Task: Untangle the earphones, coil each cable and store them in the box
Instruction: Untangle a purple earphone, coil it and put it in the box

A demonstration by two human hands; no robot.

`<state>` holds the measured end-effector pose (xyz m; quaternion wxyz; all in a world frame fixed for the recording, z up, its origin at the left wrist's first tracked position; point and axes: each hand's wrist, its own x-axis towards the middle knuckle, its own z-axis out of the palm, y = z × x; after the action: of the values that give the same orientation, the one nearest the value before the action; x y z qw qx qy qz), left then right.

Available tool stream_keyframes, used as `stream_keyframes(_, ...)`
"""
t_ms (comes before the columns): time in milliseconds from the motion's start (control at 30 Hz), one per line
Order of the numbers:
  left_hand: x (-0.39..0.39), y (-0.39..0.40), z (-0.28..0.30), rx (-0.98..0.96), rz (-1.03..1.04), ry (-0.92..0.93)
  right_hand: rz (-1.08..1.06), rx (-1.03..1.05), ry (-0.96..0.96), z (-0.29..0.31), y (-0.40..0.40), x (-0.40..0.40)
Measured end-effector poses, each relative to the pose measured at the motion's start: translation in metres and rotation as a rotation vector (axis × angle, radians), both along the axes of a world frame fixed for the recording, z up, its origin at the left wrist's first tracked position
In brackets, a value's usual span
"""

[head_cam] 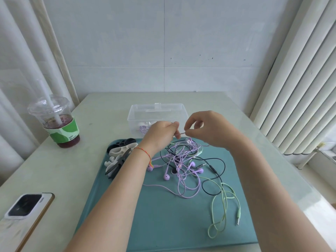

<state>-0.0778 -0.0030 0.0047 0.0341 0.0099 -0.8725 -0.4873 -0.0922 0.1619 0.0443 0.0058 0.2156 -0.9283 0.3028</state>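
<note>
From the head camera, both hands hover just above the far edge of the tangle; the left hand [161, 131] and the right hand [205, 130] each pinch the same short stretch of purple cable [181, 133] between fingertips, drawn taut between them. Beneath and toward the person from the hands lies the knot of purple, black and green earphones [183, 166] on the teal mat [163, 215]; the clear box [138, 113] sits just beyond the hands, seemingly with one coiled purple set inside already, though its wall blurs this. Pulling the taut strand harder risks cinching the knot tighter, since other cables loop across it; lifting could drag the whole tangle up, or swing a dangling earbud against the box.
</note>
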Motion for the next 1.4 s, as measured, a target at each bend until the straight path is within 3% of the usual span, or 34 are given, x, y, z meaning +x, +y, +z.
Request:
stream_keyframes(133, 0.001, -0.011, 0.0, -0.11, -0.059, -0.047, 0.006, 0.116, 0.005, 0.005, 0.017, -0.004)
stream_keyframes(367, 0.004, -0.025, 0.0, -0.167, -0.203, -0.117, -0.179, 0.092, 0.046, 0.009, 0.04, -0.014)
stream_keyframes(533, 0.005, -0.018, 0.001, 0.15, -0.264, -0.169, -0.071, 0.201, -0.093, 0.008, 0.037, -0.01)
stream_keyframes(767, 0.003, -0.007, 0.0, 0.551, -0.283, -0.244, 0.19, -0.117, -0.053, -0.003, 0.003, -0.002)
stream_keyframes(1000, 0.001, -0.009, -0.002, 0.662, -0.302, -0.283, 0.121, -0.139, -0.004, -0.005, -0.007, 0.001)
stream_keyframes(1200, 0.002, -0.015, 0.0, 0.772, -0.442, -0.297, 0.115, -0.33, -0.093, -0.002, 0.005, -0.004)
stream_keyframes(1300, 0.003, -0.02, 0.001, 0.927, -0.524, -0.305, 0.056, -0.262, -0.02, -0.002, 0.012, -0.009)
stream_keyframes(1400, 0.0, -0.022, 0.002, 1.205, -0.618, -0.305, 0.049, -0.235, -0.021, -0.004, 0.012, -0.01)
